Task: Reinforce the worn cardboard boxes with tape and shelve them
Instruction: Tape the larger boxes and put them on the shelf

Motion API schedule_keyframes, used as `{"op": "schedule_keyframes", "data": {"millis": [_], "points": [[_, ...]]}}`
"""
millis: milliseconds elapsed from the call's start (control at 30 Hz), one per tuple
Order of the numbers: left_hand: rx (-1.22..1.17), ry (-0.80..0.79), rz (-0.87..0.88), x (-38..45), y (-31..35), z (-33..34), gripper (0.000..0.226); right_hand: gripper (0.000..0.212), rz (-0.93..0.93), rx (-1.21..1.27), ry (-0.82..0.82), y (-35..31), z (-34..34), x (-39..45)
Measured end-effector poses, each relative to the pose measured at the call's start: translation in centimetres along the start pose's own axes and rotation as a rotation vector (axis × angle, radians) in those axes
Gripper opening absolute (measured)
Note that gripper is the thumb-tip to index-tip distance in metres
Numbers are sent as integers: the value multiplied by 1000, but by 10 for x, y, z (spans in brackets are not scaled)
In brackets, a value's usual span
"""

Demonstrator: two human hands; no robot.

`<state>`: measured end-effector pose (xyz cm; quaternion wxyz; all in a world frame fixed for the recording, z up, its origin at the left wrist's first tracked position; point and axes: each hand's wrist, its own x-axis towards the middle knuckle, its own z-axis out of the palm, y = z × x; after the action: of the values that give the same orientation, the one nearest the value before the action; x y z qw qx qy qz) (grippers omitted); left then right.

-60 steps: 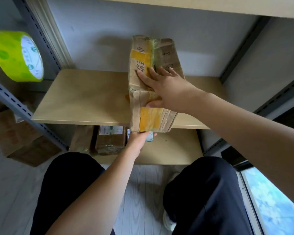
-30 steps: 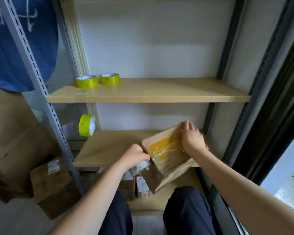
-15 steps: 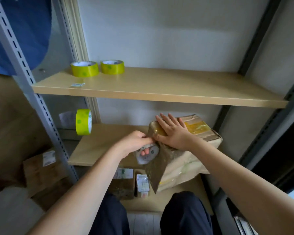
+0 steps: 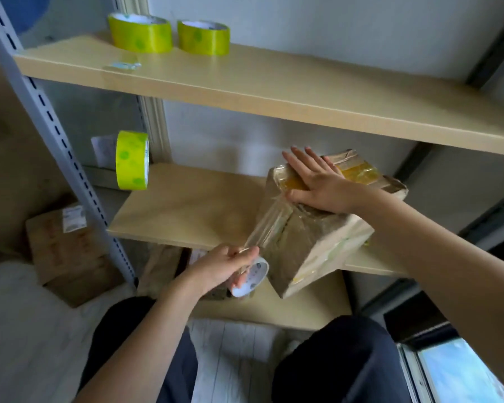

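Pulled down and away from the creased, worn cardboard box [image 4: 312,237], a clear tape roll [image 4: 252,276] is being gripped by the left hand [image 4: 227,264], its glossy strip [image 4: 269,225] being pinned flat by the open right hand [image 4: 317,183].

We see our own two arms reaching in from the bottom of the view, both bare from the wrist as far up as the frame shows, with no sleeve or cuff in sight. Our left hand [image 4: 230,266] and our right hand [image 4: 317,181] wear no gloves, rings or watch that we can make out. Below them our legs are covered by dark navy trousers [image 4: 341,362] of plain cloth, without any pattern or marking that we can tell.
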<state>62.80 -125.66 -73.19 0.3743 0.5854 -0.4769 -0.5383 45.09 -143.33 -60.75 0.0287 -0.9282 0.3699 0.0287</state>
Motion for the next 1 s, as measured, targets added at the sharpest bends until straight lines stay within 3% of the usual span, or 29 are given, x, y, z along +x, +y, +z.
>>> {"op": "schedule_keyframes", "data": {"millis": [200, 333, 500, 700, 733, 833, 900, 1000], "points": [[-10, 73, -187, 7, -75, 11, 43, 95, -1, -42, -51, -2, -5, 11], [40, -40, -244, 38, -86, 31, 52, 92, -3, -33, -68, -5, -8, 10], [56, -84, -175, 73, -94, 38, 49, 116, -16, -10, -78, -6, -10, -4], [344, -277, -133, 96, -77, 6, 51, 117, -15, 6, -73, -2, -12, -1], [310, -319, -135, 96, -74, -2, 49, 115, -16, 11, -74, -1, -12, -1], [-135, -543, -212, 87, -83, -18, 35, 110, -10, 26, -74, 1, -13, 0], [-309, -656, -233, 76, -92, -16, 30, 110, -5, 35, -79, 1, -14, 1], [-349, -614, -210, 66, -103, -6, 21, 106, -21, 32, -75, 0, -13, 1]]}}
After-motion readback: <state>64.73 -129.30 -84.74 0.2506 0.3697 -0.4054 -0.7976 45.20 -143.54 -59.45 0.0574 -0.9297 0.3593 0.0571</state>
